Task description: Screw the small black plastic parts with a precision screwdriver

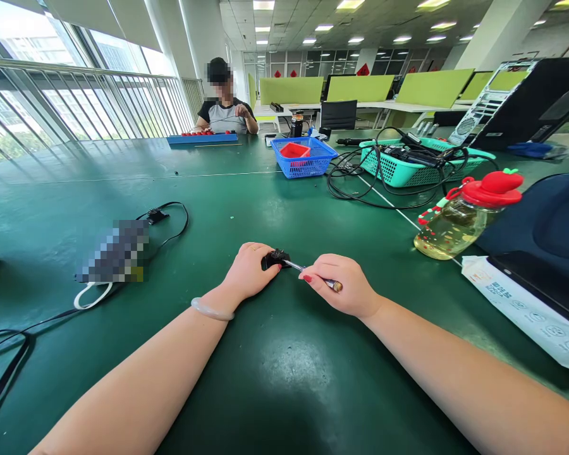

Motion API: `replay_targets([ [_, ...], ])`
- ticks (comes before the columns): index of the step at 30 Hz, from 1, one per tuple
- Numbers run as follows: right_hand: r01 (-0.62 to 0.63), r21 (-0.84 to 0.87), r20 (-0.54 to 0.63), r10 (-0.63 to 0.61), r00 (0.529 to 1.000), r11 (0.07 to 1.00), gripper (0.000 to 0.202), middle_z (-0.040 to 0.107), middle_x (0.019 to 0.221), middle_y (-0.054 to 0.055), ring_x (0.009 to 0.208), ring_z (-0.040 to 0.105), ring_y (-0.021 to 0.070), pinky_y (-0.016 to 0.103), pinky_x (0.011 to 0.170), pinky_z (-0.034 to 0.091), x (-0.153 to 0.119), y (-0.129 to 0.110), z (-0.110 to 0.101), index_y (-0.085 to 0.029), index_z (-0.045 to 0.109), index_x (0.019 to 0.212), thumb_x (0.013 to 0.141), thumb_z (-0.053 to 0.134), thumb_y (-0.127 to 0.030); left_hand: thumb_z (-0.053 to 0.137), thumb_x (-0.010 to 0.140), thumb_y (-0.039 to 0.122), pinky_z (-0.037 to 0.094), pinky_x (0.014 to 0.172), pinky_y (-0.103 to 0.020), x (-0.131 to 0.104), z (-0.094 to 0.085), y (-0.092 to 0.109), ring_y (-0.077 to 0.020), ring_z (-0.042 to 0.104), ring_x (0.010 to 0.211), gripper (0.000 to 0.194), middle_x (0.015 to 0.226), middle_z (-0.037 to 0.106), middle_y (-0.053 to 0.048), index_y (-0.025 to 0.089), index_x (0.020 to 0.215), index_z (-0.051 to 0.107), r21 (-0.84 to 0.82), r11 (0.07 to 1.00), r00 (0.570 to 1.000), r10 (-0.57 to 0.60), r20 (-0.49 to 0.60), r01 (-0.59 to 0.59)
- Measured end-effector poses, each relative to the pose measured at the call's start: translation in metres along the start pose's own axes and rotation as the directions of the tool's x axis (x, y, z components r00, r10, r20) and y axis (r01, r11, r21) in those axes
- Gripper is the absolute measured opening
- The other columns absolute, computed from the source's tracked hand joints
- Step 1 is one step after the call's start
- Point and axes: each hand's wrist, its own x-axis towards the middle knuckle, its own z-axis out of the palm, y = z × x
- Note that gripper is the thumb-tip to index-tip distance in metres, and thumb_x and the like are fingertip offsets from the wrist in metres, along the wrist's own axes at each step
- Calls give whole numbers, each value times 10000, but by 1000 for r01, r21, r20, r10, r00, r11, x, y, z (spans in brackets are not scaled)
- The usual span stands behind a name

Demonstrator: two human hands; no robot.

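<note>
My left hand (250, 272), with a pale bangle (212, 309) on its wrist, is closed on a small black part (275, 256) against the green table (284, 354). What kind of part it is does not show clearly. In my right hand (344, 284) a slim tool with a thin metal shaft (293, 265) and a brownish handle end (334, 285) is gripped, perhaps a screwdriver or a brush. Its tip points left and meets the black part, or lies just in front of it.
A power bank-like dark block (114, 253) with cables lies left. Ahead are a blue basket (303, 165) and a teal basket (398, 174) with black cables. On the right stand a red-lidded bottle (455, 230) and a white box (526, 309). Across the table a person (225, 114) sits.
</note>
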Motion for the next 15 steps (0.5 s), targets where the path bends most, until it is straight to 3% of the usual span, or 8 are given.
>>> replay_targets([
  [15,4,-5,-1,-4,1000,1000,367,627,611,18,571,548,144,280,581,441,-1,1,0,-241,751,785,982,479,-390,639,827,397,407,1101,-487,0,1,-2,-292,568,1188,279,1137,719,-62,222,1032,711,-2,1000,1000,-6,16,6],
])
